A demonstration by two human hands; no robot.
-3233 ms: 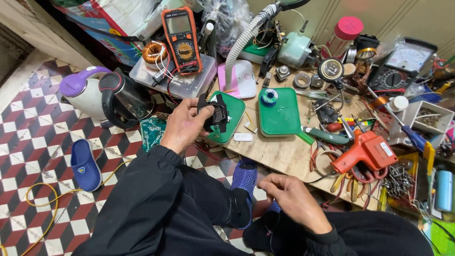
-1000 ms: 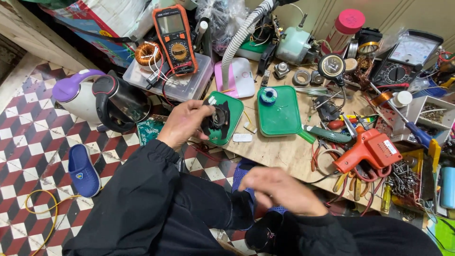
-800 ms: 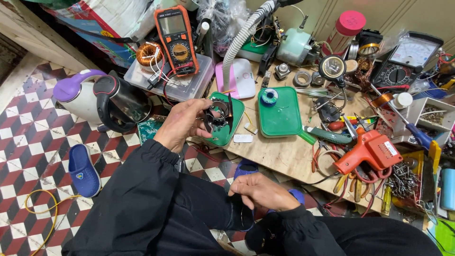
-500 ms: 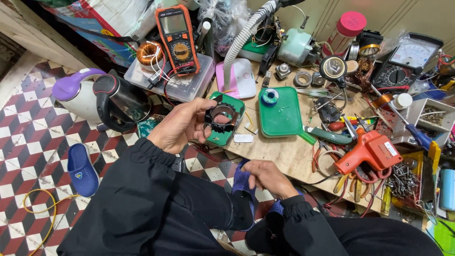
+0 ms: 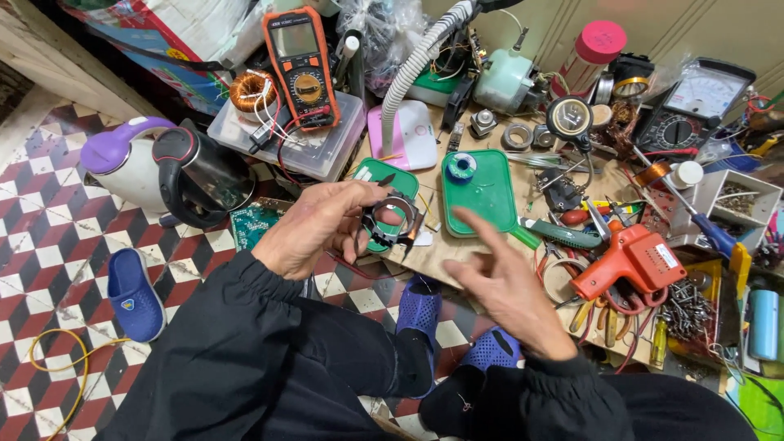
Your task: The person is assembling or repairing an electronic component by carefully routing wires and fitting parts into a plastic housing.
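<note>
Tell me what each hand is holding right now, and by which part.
The left hand holds a black ring-shaped part, fingers pinching its rim on the left side. The right hand holds nothing; it is open, fingers spread, beside the part.

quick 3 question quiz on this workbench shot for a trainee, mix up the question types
1. True or false: the left hand holds a black ring-shaped part over the bench edge.
2. What lies in the green tray?
A. a blue-and-silver spool
B. a copper coil
C. an orange glue gun
3. Fill in: the right hand is open and holds ____.

Key:
1. True. The fingers grip the part's left side.
2. A. The small spool sits near the tray's upper left; the orange glue gun lies on the bench to the right.
3. Nothing. It is raised to the right of the part, fingers spread, apart from it.
</note>
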